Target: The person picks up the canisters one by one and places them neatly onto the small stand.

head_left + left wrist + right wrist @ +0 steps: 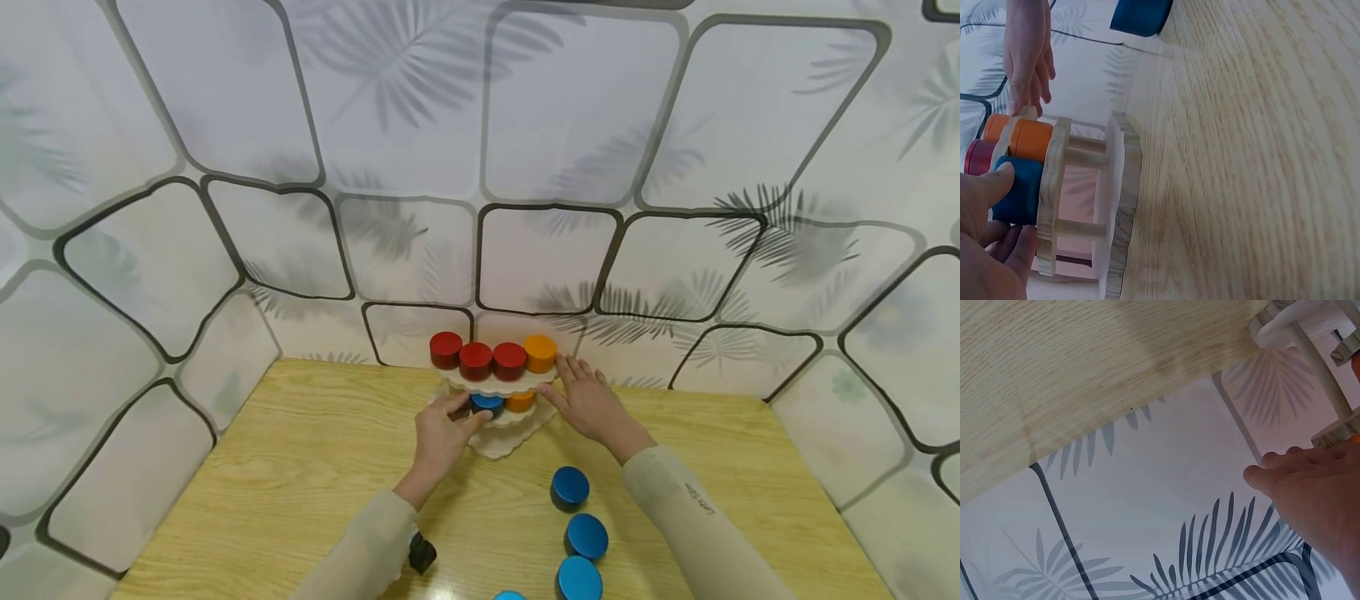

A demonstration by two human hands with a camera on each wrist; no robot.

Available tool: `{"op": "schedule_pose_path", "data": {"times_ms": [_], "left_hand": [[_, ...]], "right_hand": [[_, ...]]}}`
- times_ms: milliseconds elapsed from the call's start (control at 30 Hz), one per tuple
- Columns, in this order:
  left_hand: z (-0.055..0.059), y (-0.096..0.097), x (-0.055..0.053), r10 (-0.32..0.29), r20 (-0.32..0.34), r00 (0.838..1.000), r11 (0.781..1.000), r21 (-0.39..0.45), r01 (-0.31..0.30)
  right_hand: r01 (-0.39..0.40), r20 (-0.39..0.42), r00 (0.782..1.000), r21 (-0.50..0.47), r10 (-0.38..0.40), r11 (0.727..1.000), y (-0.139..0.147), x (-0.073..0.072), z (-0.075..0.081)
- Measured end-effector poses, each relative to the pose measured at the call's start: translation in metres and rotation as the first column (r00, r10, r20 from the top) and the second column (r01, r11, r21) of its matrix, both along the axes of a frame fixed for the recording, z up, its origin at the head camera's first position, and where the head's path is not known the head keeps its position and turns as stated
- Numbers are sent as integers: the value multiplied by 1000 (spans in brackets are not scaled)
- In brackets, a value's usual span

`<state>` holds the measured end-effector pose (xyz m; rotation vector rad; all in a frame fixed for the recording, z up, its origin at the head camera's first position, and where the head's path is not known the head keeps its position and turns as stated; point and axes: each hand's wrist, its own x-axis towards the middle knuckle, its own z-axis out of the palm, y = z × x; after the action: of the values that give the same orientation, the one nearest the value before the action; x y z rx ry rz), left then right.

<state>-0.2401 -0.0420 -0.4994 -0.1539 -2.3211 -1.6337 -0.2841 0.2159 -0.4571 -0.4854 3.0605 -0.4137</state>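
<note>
A tiered wooden stand [498, 446] with scalloped edges stands at the back of the table. Three red tins [476, 361] and an orange tin [540, 353] sit along its top tier. On the tier below, my left hand [441, 433] pinches a blue tin [1019, 190] between thumb and fingers, its base right at the shelf. Beside that blue tin is a second orange tin [1032, 139]. My right hand [592, 404] reaches to the stand's right side, fingers extended, fingertips at the top tier's rim.
Several blue tins [587, 536] stand in a line on the wooden table [300, 483], nearer the front and right of centre. A small black object [422, 553] shows by the left sleeve. Patterned cloth walls [551, 258] rise behind the stand and at both sides.
</note>
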Motion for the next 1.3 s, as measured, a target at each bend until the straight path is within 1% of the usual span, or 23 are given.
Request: {"op": "schedule_pose_path", "data": {"times_ms": [133,500,667,900,1200,1300], "left_hand": [[1,1,0,19,0,1000,1000,-6,-19],[0,8,-1,83,-62,995,996,-37,-85],[0,9,-2,97,-99,990,994,-45,-102],[-1,8,-2,90,-140,986,993,-59,-99],[-3,6,0,53,-106,993,998,-25,-56],[-2,5,2,35,-105,994,999,-12,-36]], "right_hand": [[3,2,1000,4,-3,1000,0,0,0],[1,0,1000,-1,-1,1000,0,1,1],[-3,0,1000,-6,3,1000,-1,2,2],[-1,2,1000,-3,1,1000,-1,3,4],[-1,3,1000,-1,1,1000,-1,2,4],[-1,4,1000,-3,1,1000,-1,2,3]]}}
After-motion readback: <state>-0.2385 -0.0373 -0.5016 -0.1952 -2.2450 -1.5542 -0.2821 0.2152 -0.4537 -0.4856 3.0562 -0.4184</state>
